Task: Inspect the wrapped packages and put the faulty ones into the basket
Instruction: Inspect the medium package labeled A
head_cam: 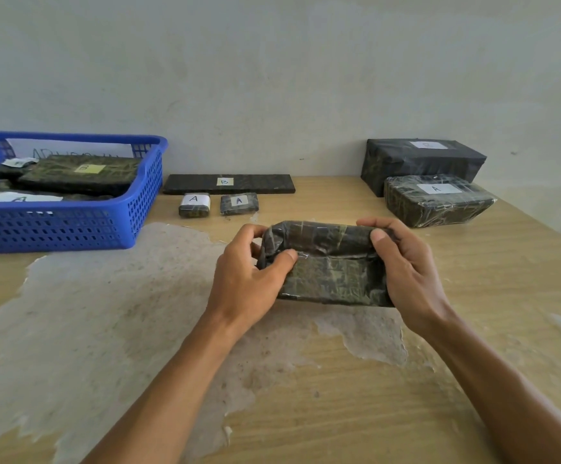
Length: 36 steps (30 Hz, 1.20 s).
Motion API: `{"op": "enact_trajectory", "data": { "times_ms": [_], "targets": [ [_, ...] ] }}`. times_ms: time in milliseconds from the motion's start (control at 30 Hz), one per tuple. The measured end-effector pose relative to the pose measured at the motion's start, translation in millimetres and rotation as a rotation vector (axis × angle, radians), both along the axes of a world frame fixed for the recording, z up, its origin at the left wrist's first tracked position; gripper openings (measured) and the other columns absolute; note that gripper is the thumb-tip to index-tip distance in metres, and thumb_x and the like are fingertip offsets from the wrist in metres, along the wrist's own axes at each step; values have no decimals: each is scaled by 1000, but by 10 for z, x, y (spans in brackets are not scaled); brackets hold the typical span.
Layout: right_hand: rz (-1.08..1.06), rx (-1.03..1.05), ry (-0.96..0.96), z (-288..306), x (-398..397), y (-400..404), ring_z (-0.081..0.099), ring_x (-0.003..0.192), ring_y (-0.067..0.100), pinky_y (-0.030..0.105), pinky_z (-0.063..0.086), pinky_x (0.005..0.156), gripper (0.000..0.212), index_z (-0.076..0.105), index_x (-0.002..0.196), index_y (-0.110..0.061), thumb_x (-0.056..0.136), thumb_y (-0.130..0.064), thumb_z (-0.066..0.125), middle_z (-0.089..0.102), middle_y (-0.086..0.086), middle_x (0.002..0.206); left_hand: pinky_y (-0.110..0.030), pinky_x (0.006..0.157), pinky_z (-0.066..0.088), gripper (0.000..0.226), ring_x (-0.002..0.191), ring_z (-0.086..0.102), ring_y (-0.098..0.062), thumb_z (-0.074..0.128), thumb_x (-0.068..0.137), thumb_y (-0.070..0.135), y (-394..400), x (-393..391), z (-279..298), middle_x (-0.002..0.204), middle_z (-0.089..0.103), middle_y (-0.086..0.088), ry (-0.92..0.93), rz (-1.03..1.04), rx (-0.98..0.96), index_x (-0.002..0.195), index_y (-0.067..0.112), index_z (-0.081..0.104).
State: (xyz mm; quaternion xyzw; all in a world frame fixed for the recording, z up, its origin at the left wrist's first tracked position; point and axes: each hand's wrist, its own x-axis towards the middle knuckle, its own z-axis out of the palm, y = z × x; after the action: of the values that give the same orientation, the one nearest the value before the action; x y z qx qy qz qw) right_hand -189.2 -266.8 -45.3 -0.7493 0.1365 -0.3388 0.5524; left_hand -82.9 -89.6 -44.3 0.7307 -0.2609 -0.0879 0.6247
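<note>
I hold a dark wrapped package [331, 266] above the middle of the table, tilted with a taped face towards me; no label shows on it. My left hand [249, 279] grips its left end, thumb on the face. My right hand [403, 262] grips its right end, fingers curled over the top edge. The blue basket [71, 226] stands at the far left and holds several dark packages, among them a flat one labelled B [78, 174].
On the wooden table [339, 396] by the wall lie a long flat package labelled B [229, 184], two small packages labelled A [194, 205] [239, 203], a big black box [423, 162] and a package labelled A [438, 200] in front of it.
</note>
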Motion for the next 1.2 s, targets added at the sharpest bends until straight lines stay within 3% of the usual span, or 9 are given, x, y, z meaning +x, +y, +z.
{"op": "enact_trajectory", "data": {
  "times_ms": [67,200,300,367,500,633,767,1033,1200],
  "targets": [
    [-4,30,-20,0,0,-7,60,75,7,22,53,63,23,66,110,-18,108,-13,43,66,-5,84,-33,52,58,43,79,74,-22,76,88,24,7,-13,11,101,67,-6,131,-112,10,122,28,51],
    [30,93,-22,-8,0,5,63,75,6,24,55,64,22,60,122,-15,108,-15,44,68,-12,77,-37,53,61,57,83,77,-27,79,82,4,19,6,15,107,71,-13,295,-180,-150,122,28,47],
    [173,307,-1,15,-20,0,72,89,16,35,62,68,36,52,134,-16,98,-21,56,75,-6,93,-37,54,61,59,83,77,-29,79,80,-3,20,49,27,102,73,-14,289,-115,-246,122,27,49],
    [240,323,78,23,-36,-2,75,92,28,40,63,62,51,51,135,-19,87,-22,68,76,4,104,-37,54,61,60,82,77,-27,79,80,-4,17,68,31,98,73,-11,281,-79,-292,120,29,49],
    [269,311,90,20,-29,33,71,69,36,35,62,56,50,54,128,-11,82,-11,73,74,21,102,-37,53,60,60,79,76,-29,78,80,-5,1,53,17,98,73,-12,207,-61,-288,117,32,48],
    [234,334,27,34,-33,13,71,61,32,33,62,53,56,54,127,-3,75,-7,74,75,18,93,-39,59,62,66,82,76,-24,81,79,1,-9,4,13,104,69,-7,183,-91,-244,125,30,44],
    [206,299,28,15,-28,31,71,59,30,32,62,52,46,54,125,-2,83,2,72,76,17,89,-34,58,60,80,87,74,-19,89,70,5,-23,-32,-35,113,64,0,99,-83,-178,128,31,40],
    [213,176,55,-3,-36,102,70,67,30,38,61,57,57,55,123,-9,75,2,82,74,13,91,-33,50,57,75,79,74,-21,88,68,-3,-48,-17,-65,109,67,-3,73,-23,-202,124,27,46],
    [186,188,16,24,-47,74,70,65,30,37,61,55,63,55,123,-7,68,2,84,75,12,90,-32,59,61,71,89,74,-20,89,71,8,-44,-2,-99,109,68,-2,75,-46,-166,127,26,50]
  ]
}}
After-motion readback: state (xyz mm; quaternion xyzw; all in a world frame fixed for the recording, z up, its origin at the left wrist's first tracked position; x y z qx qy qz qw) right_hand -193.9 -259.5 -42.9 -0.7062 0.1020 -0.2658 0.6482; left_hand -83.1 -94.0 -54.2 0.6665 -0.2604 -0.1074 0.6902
